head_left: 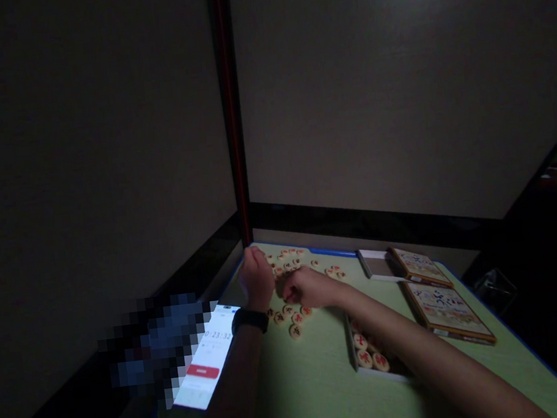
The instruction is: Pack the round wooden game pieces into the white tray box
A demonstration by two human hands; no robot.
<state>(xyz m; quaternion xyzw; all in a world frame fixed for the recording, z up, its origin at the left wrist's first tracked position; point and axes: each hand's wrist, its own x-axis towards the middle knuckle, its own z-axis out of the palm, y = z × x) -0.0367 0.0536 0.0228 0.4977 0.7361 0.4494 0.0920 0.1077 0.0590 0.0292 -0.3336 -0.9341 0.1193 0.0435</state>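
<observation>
Round wooden xiangqi pieces [296,331] with red and dark characters lie scattered around both hands on a green table [313,379]. My left hand [256,275], with a dark band on its wrist, is closed at the left side of the pieces; whatever its fingers hold is hidden. My right hand [310,287] reaches in from the right, fingers curled closed over the middle of the scatter. What it grips, if anything, cannot be made out. Below my right forearm, a shallow box [354,351] contains several larger pieces [381,361] with red characters, partly covered by the arm.
A lit phone [203,365] showing a timer lies at the left, beside a pixelated patch. Two printed box lids [448,310] rest at the right, near an open white-rimmed tray [369,266]. Dark-trimmed walls [360,92] meet behind the table's far corner.
</observation>
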